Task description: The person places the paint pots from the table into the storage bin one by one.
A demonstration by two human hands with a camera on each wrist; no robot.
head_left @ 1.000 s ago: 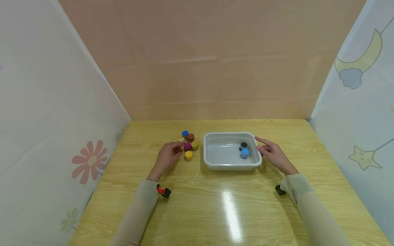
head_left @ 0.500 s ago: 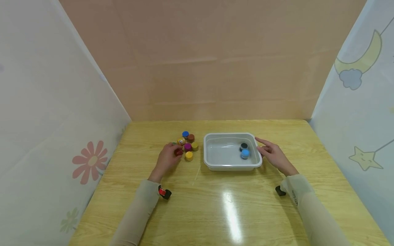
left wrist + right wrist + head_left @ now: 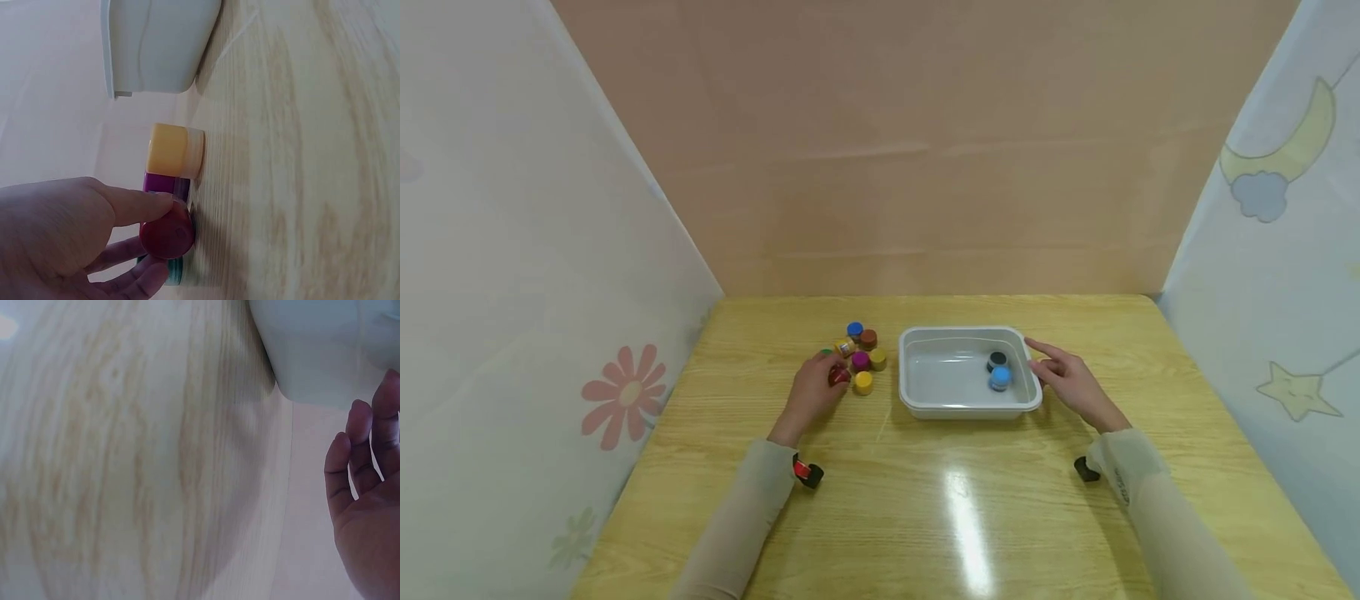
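My left hand [image 3: 814, 387] pinches a small red jar [image 3: 167, 234] between thumb and fingers, low over the table and tipped over in the left wrist view. Close around it stand a yellow-lidded jar [image 3: 863, 382], a purple-lidded jar [image 3: 861, 361] and an olive-lidded jar [image 3: 877, 359]. A green-lidded jar [image 3: 175, 270] shows partly behind my fingers. My right hand [image 3: 1072, 385] is at the right end of the white tray [image 3: 970, 412], fingers loosely extended along its rim and outer wall. Inside the tray are a black-lidded jar [image 3: 997, 360] and a light-blue-lidded jar [image 3: 1000, 377].
Behind the left group are a blue-lidded jar [image 3: 855, 329], a brown-lidded jar [image 3: 868, 338] and an orange labelled jar [image 3: 845, 347] lying tilted. The wooden table [image 3: 895, 500] ends at a plain back wall, with patterned panels at both sides.
My left hand has shifted off the orange labelled jar and now pinches the red jar. The green lid has come into sight beside the fingers. My right hand stays at the tray.
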